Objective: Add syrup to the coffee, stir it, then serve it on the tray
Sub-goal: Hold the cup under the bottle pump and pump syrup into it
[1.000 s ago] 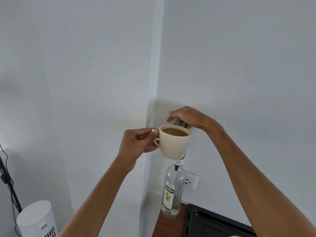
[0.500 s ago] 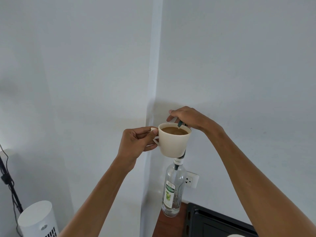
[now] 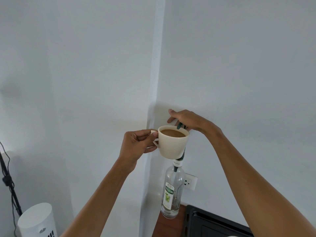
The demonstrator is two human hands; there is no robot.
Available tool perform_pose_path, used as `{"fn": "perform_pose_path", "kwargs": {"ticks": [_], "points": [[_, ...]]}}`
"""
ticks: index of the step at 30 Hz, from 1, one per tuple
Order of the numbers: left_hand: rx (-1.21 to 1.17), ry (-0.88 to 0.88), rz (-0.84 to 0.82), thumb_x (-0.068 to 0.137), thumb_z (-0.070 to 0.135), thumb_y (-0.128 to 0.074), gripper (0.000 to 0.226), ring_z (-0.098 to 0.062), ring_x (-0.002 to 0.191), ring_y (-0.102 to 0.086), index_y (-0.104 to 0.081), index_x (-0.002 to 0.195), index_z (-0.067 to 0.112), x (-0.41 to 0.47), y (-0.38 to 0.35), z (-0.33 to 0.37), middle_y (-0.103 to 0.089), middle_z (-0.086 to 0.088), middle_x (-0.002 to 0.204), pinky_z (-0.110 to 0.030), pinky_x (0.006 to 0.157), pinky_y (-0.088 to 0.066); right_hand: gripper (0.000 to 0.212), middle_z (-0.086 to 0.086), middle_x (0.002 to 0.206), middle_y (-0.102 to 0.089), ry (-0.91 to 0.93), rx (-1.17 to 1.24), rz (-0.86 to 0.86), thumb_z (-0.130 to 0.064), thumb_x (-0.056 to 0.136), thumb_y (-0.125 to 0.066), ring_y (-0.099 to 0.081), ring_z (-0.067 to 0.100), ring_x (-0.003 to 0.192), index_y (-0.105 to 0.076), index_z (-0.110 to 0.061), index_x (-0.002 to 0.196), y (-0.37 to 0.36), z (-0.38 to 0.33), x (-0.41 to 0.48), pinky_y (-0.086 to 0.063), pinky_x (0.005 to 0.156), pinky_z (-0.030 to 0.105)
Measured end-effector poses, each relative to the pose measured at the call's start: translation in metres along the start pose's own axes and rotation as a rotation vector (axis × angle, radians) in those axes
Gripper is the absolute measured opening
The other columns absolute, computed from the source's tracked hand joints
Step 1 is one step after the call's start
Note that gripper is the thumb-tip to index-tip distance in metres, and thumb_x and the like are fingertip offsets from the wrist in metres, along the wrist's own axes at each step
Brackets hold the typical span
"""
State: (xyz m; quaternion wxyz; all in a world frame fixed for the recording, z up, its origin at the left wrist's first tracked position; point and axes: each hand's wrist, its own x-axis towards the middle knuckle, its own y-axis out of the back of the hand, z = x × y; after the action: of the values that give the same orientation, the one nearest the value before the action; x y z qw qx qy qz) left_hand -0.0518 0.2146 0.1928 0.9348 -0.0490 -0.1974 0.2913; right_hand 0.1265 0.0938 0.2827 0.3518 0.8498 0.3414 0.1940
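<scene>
My left hand (image 3: 136, 146) pinches the handle of a cream cup (image 3: 172, 146) filled with brown coffee and holds it up in the air. Right behind the cup stands a clear glass syrup bottle (image 3: 172, 194) with a green label on the wooden counter. My right hand (image 3: 186, 119) rests palm-down on the dark green pump head (image 3: 179, 126) of the bottle, whose spout points over the cup's rim. The black tray (image 3: 205, 223) lies to the right of the bottle, partly cut off by the frame.
White walls meet in a corner behind the cup. A wall socket (image 3: 189, 183) sits just right of the bottle. A white cylindrical appliance (image 3: 35, 221) and a black cable stand (image 3: 6, 178) are at the lower left.
Almost nothing has moved: the cup has shifted very slightly and my right hand stays on the pump head.
</scene>
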Motion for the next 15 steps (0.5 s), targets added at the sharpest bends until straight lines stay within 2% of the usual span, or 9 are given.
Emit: {"fn": "perform_pose_path", "kwargs": {"ticks": [8,15], "points": [[0.009,0.004,-0.004,0.092,0.009,-0.075,0.018,-0.019,0.078,-0.082,-0.086,0.090,0.024,-0.0043,0.0005,-0.0016,-0.085,-0.008,0.087,-0.026,0.066,-0.064,0.067,0.000,0.087,-0.067,-0.017,-0.029,-0.022,-0.066,0.102,-0.031,-0.064,0.012,0.081,-0.075,-0.017,0.115,0.0011,-0.0022,-0.0003,-0.050,0.062,0.026],[-0.003,0.001,-0.015,0.093,0.009,-0.073,0.021,-0.020,0.080,-0.082,-0.087,0.088,0.025,0.0002,0.0010,0.0003,-0.085,-0.010,0.089,-0.028,0.069,-0.065,0.063,-0.002,0.088,-0.067,-0.003,-0.018,0.020,-0.065,0.102,-0.029,-0.064,0.013,0.083,-0.077,-0.023,0.105,-0.0031,0.0037,0.0070,-0.049,0.063,0.026]]}}
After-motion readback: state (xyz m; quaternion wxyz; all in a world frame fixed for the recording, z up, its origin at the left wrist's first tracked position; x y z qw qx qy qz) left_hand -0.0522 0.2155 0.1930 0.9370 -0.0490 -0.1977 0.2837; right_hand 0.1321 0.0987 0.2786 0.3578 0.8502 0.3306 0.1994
